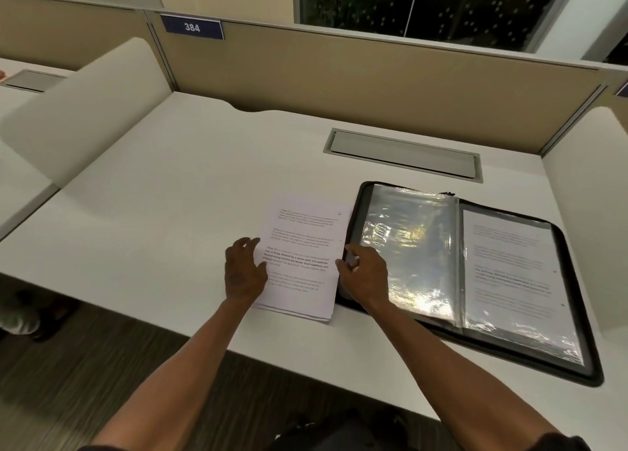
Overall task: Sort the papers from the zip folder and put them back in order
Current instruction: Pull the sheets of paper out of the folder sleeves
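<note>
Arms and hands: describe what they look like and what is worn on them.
Both forearms are bare from the lower edge of the picture to the wrists. No sleeve cuff, watch or bracelet shows on either one. The left hand and the right hand are ungloved, and no ring can be made out. At the bottom corners there is dark fabric, perhaps short sleeves.

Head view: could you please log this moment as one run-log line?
papers: stacked on desk | folder: open, beside stack | left hand: rests on stack's left edge | right hand: pinches right edge
</note>
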A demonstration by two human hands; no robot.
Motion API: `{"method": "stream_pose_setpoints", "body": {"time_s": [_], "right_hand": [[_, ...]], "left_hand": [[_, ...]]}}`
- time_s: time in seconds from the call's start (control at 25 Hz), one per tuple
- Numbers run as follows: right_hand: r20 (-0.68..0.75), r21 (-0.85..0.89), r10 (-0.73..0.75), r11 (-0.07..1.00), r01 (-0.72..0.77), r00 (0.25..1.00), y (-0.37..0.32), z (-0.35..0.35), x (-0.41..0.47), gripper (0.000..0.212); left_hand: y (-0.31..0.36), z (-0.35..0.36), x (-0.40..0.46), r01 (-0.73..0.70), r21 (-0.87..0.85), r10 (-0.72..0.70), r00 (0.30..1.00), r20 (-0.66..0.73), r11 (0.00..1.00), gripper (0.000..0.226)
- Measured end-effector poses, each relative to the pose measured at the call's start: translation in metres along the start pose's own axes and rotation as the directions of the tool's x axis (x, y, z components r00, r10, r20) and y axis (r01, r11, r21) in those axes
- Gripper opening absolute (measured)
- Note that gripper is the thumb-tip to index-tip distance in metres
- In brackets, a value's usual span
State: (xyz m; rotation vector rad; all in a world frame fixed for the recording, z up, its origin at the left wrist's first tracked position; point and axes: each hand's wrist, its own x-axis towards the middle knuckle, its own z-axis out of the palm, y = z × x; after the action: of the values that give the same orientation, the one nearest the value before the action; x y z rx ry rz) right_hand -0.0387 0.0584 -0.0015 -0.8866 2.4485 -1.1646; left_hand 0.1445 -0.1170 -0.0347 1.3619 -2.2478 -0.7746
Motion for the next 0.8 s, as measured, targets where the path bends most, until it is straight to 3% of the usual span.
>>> {"method": "stream_pose_setpoints", "body": {"time_s": [0.08,0.16,0.28,0.4,0.52,0.68,0.8], "right_hand": [[-0.124,0.104,-0.008,0.994,0.021,0.992,0.017,-0.023,-0.016,0.035],[-0.253,0.103,0.076,0.993,-0.051,0.965,0.051,-0.061,-0.037,0.043],[-0.427,-0.107,0.33,0.906,-0.41,0.842,0.129,-0.126,-0.072,0.072],[-0.366,-0.275,0.531,0.723,-0.634,0.764,0.185,-0.167,-0.097,0.077],[-0.296,-0.408,0.509,0.698,-0.588,0.809,0.2,-0.176,-0.103,0.071],[-0.337,-0.262,0.428,0.813,-0.52,0.839,0.178,-0.18,-0.091,0.065],[-0.354,-0.242,0.259,0.903,-0.356,0.898,0.157,-0.174,-0.083,0.073]], "left_hand": [[0.003,-0.001,-0.008,-0.038,0.027,0.04,0.994,-0.101,0.999,0.053],[0.019,0.0,-0.024,-0.071,-0.042,0.064,0.987,-0.151,0.997,0.05],[0.051,0.014,-0.065,-0.11,-0.15,0.089,0.986,-0.143,0.983,0.047],[0.096,0.04,-0.11,-0.157,-0.256,0.145,0.987,-0.065,0.954,0.047],[0.146,0.07,-0.139,-0.246,-0.35,0.269,0.963,0.02,0.904,0.049],[0.207,0.102,-0.154,-0.297,-0.414,0.366,0.926,0.095,0.86,0.04],[0.251,0.115,-0.152,-0.29,-0.477,0.404,0.901,0.155,0.83,0.032]]}}
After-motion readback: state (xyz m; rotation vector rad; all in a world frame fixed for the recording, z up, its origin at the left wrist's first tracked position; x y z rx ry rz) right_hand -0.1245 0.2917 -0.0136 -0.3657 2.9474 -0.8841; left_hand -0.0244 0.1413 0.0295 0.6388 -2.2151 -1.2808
